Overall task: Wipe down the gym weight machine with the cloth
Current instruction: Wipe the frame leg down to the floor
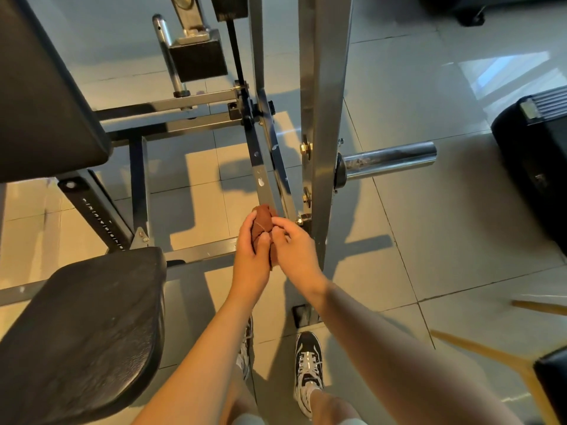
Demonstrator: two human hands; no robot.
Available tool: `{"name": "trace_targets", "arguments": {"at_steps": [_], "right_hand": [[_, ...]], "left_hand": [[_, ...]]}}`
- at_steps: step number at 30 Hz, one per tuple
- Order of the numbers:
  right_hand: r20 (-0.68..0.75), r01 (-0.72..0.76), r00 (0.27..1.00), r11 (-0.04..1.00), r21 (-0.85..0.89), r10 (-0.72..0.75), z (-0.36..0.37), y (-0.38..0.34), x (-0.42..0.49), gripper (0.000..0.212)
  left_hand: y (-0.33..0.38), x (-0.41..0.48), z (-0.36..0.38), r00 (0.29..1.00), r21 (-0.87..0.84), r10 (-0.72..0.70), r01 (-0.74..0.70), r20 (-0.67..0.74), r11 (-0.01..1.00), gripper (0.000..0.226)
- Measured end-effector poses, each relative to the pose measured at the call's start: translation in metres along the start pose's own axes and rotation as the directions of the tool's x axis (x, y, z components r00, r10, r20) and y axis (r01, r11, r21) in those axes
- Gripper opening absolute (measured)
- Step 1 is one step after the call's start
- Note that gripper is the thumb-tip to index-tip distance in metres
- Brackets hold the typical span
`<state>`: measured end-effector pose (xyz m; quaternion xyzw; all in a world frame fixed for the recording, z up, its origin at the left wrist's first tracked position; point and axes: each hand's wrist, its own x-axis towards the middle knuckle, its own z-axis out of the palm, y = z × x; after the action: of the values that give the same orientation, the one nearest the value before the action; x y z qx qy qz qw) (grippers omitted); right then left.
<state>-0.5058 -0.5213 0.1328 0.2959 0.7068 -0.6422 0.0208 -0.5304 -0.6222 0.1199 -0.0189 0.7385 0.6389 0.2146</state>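
A bunched reddish-brown cloth sits between both my hands, just in front of the grey steel frame of the weight machine. My left hand grips the cloth from the left, fingers curled round it. My right hand pinches the cloth from the right with thumb and fingertips. The cloth is close to the lower end of a slanted grey bar; I cannot tell if it touches it. A chrome weight peg sticks out to the right of the upright.
The machine's black padded seat is at lower left and its back pad at upper left. A numbered adjustment post stands between them. Another black machine is at the right edge. My shoes stand on the tiled floor.
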Motion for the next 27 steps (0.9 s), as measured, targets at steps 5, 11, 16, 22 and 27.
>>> {"name": "trace_targets", "arguments": {"at_steps": [5,11,16,22,27], "right_hand": [[-0.041,0.078,0.995,0.967,-0.242,-0.091,0.016,0.002,0.039,0.034],[-0.208,-0.032,0.978,0.981,-0.192,-0.009,0.036,0.027,0.093,0.031],[-0.225,-0.044,0.974,0.969,-0.243,-0.012,0.049,0.039,0.116,0.030],[-0.268,-0.087,0.963,0.957,-0.277,0.009,0.053,0.041,0.119,0.030],[-0.239,-0.166,0.960,0.985,-0.056,0.148,0.045,0.034,0.112,0.025]], "left_hand": [[-0.013,0.055,-0.032,0.983,0.335,0.135,-0.087,-0.124,0.938,0.040],[-0.058,0.072,-0.020,0.936,0.492,0.081,-0.253,0.344,0.833,0.038],[-0.070,0.119,-0.020,0.948,0.393,0.094,-0.215,0.305,0.894,0.038],[-0.059,0.146,-0.018,0.981,0.368,0.042,-0.110,0.188,0.923,0.033],[-0.054,0.091,-0.024,0.960,-0.055,-0.041,0.059,0.277,0.997,0.025]]}}
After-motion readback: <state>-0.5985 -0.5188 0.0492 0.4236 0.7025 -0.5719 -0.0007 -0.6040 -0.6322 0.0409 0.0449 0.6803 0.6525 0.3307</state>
